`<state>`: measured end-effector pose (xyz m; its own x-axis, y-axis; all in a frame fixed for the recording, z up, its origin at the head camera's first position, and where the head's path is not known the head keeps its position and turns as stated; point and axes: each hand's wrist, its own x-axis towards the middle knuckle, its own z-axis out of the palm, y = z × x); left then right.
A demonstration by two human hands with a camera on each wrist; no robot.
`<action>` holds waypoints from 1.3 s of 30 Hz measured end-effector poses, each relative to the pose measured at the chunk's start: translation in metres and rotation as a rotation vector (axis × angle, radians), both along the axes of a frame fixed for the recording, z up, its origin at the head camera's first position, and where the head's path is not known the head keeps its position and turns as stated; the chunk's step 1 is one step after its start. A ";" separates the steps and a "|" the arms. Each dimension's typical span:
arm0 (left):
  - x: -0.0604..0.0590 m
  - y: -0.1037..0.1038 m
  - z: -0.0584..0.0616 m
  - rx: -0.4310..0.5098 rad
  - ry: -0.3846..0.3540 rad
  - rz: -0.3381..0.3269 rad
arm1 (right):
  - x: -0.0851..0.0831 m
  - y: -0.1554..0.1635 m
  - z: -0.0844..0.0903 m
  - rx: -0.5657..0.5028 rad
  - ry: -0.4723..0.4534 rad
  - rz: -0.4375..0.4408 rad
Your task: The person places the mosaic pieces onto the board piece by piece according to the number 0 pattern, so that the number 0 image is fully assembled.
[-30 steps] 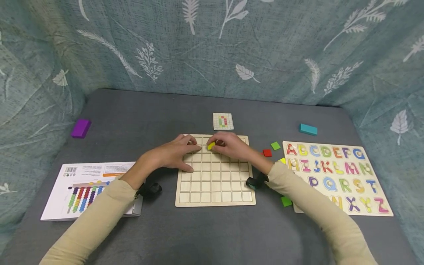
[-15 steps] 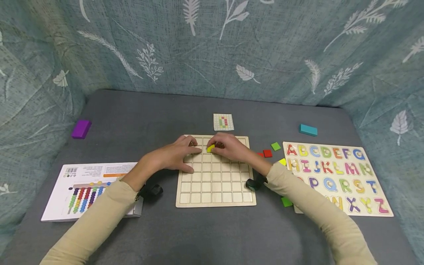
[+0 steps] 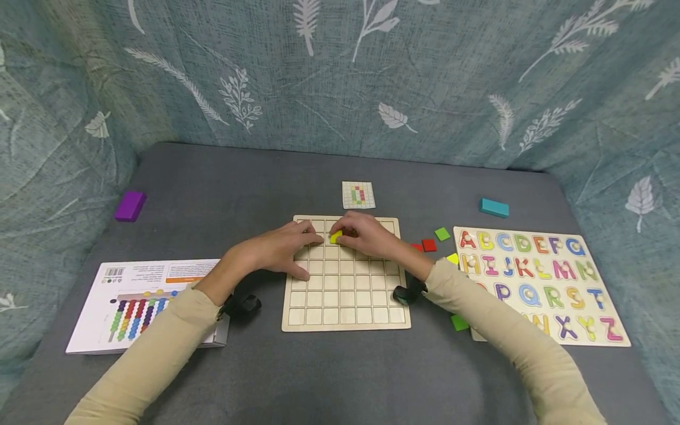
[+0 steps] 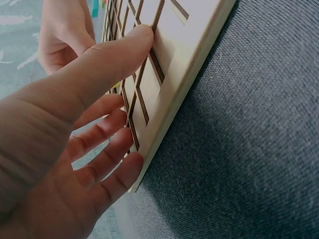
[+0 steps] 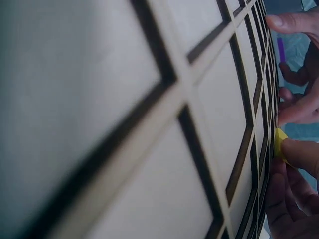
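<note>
A wooden grid board [image 3: 346, 300] with square recesses lies in the middle of the table. My right hand [image 3: 366, 234] pinches a yellow square tile [image 3: 336, 237] over the board's upper part; the right wrist view shows the tile [image 5: 280, 143] tilted between thumb and fingers, close to the grid. At the board's upper left rests my left hand [image 3: 278, 247], its thumb and fingertips touching the surface. In the left wrist view that hand [image 4: 84, 114] has its fingers spread along the board's edge. Behind the board lies a small pattern card [image 3: 358, 195] with coloured squares.
Right of the board lie loose tiles: red [image 3: 429, 245], green [image 3: 442, 234], yellow [image 3: 453, 258] and another green tile [image 3: 459, 323]. Farther right is an alphabet puzzle board [image 3: 547, 277], with a teal block [image 3: 494, 208] behind. On the left are a white box [image 3: 87, 319] and a purple block [image 3: 130, 206].
The right hand has shifted very slightly left with the yellow tile, whose tilt has changed. A red tile beside the right forearm has come into view. The left hand stays in place.
</note>
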<state>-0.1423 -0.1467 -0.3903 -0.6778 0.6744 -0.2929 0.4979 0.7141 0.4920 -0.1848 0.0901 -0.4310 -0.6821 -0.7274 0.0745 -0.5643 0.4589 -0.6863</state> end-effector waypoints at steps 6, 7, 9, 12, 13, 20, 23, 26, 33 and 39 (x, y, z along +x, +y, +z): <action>0.000 0.000 0.000 -0.005 -0.002 -0.007 | 0.000 -0.002 0.000 0.006 0.008 0.007; 0.000 0.001 0.001 -0.008 -0.003 -0.006 | 0.001 -0.002 0.000 0.005 0.008 0.007; 0.000 0.001 0.001 -0.016 -0.003 -0.005 | 0.001 -0.003 -0.001 0.007 0.015 0.004; 0.000 0.001 0.002 -0.019 -0.001 0.000 | 0.002 -0.004 -0.001 0.009 0.025 -0.006; 0.000 0.001 0.002 -0.018 0.001 0.000 | 0.002 -0.004 -0.002 0.009 0.026 -0.010; 0.000 0.002 0.001 -0.033 -0.003 0.009 | 0.003 -0.007 -0.002 0.032 0.019 -0.038; 0.000 0.002 0.001 -0.043 -0.001 0.015 | 0.004 -0.009 -0.002 0.044 0.039 -0.038; 0.000 0.002 0.001 -0.052 -0.004 0.029 | 0.007 -0.010 -0.002 0.057 0.075 -0.037; 0.000 0.001 0.002 -0.063 -0.017 0.041 | 0.015 -0.010 0.003 0.126 0.223 -0.015; -0.001 0.001 0.002 -0.055 -0.029 0.040 | 0.019 -0.010 0.015 0.230 0.226 -0.017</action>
<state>-0.1432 -0.1461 -0.3888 -0.6945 0.6295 -0.3485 0.4547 0.7594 0.4653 -0.1659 0.0797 -0.4163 -0.6793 -0.7313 0.0605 -0.6817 0.5984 -0.4211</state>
